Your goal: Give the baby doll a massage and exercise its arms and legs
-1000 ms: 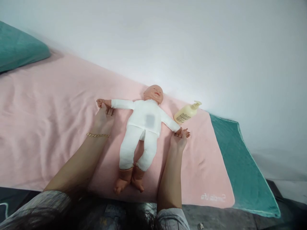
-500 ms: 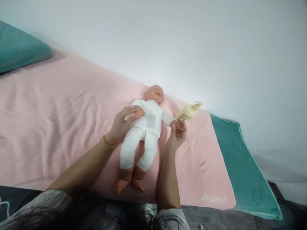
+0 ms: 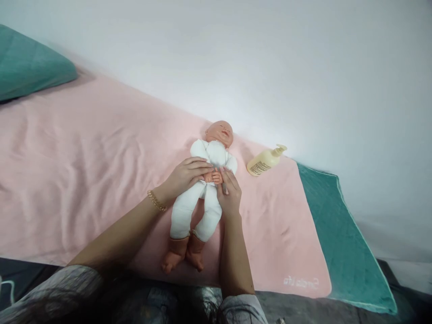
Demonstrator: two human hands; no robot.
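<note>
Holding the doll (image 3: 216, 154) by its wrists, left hand (image 3: 185, 176) and right hand (image 3: 231, 196) have folded its outspread arms inward, apparently fully.

Soft glare on wall (image 3: 243, 85)

We see pink blanket (image 3: 111, 130) over green cloth (image 3: 340, 225) | on it: baby doll (image 3: 194, 204), yellow pump bottle (image 3: 263, 163) | left end: green pillow (image 3: 33, 63)
</note>
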